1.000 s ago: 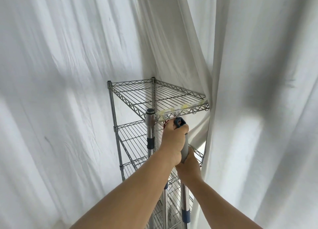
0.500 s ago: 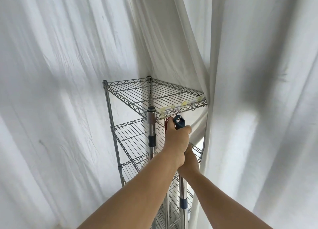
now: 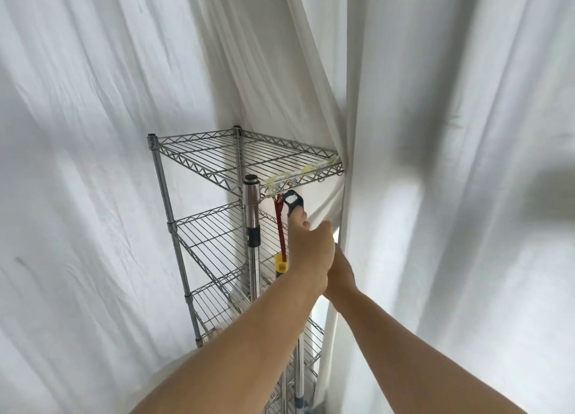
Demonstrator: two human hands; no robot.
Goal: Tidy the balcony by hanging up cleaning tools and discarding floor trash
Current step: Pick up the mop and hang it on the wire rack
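A steel tool handle with a blue hanging loop (image 3: 292, 199) at its top is held upright against the wire rack (image 3: 217, 164). The loop sits just under the top shelf's front rim, beside a hook. My left hand (image 3: 311, 248) grips the handle right below the loop, one finger reaching up to it. My right hand (image 3: 341, 275) holds the handle lower down, its fingers hidden behind my left hand. The lower pole (image 3: 299, 367) shows under my left forearm. A red tool with a yellow end (image 3: 281, 227) hangs from the same rim.
A second steel pole with a grey cap and blue collar (image 3: 252, 214) stands at the rack's near corner. White sheets (image 3: 451, 195) hang close all round, one pressing on the rack's right side. Lower wire shelves (image 3: 211, 239) run beneath.
Both hands lifted the handle so its blue loop rose to the top shelf's front rim. The hanging red tool has come into sight beside it.
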